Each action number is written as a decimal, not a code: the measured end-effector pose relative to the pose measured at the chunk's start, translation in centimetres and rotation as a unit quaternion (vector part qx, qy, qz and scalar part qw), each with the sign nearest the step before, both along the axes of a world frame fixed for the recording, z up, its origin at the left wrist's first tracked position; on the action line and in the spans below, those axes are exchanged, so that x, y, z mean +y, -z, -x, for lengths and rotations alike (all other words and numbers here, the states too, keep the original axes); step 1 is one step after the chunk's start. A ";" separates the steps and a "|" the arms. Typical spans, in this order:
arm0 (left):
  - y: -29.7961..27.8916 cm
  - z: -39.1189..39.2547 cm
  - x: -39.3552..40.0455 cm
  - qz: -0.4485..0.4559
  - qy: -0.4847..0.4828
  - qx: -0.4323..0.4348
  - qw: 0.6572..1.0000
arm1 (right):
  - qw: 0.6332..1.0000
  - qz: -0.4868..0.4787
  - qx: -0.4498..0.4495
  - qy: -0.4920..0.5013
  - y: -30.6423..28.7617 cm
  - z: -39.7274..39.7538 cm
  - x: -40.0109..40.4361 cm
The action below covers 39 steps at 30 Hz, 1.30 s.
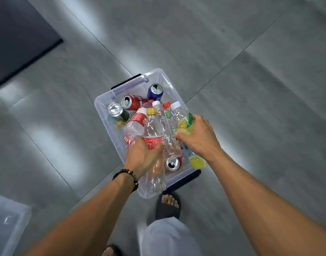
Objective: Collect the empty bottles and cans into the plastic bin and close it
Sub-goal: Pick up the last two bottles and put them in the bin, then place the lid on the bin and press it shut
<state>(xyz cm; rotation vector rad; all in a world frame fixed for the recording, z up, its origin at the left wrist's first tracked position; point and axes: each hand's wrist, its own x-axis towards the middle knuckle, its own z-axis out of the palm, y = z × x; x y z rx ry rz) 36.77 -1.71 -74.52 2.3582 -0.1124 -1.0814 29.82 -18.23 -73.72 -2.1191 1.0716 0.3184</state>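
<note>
grey floor tiles (pixel 232 52) lay under a clear plastic bin (pixel 103 106), open-topped, beside a foot in a black slide sandal (pixel 167 209). bottles and cans filled the bin. the left hand (pixel 141 156) gripped a yellow-capped bottle with a red label (pixel 153 126), fingers curled round it above the bin. the right hand (pixel 199 137) gripped a white-capped bottle with a yellow-green label (pixel 184 122). a blue can (pixel 155 92), a red can (pixel 132 102) and a green can (pixel 117 112) lay at the far end.

bare arms, no sleeves; dark beaded bracelet (pixel 129 177) on left wrist; black slide sandals (pixel 167 206); light grey trousers (pixel 169 237).
</note>
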 end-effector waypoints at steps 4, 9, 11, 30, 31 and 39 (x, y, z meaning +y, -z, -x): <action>4.4 -1.3 -1.8 -0.004 -0.040 -0.025 0.999 | 1.000 0.001 0.008 -0.001 4.5 -2.1 -0.9; 5.3 -1.3 -1.5 -0.001 -0.015 -0.032 0.999 | 0.998 0.012 0.059 -0.028 5.0 -1.6 -0.5; 4.5 -1.0 -0.5 -0.014 0.008 -0.044 0.999 | 0.996 0.037 0.069 -0.044 3.9 -1.1 -0.2; -5.0 -2.8 34.6 -0.094 0.023 -0.137 0.986 | 0.959 0.019 0.044 -0.278 -5.3 -9.7 32.0; -4.8 -3.3 38.1 -0.097 0.009 -0.136 0.986 | 0.958 0.019 0.045 -0.282 -5.0 -10.7 35.4; 0.8 -5.7 65.0 -0.161 -0.156 -0.094 0.970 | 0.915 -0.053 0.054 -0.395 1.2 -17.7 63.6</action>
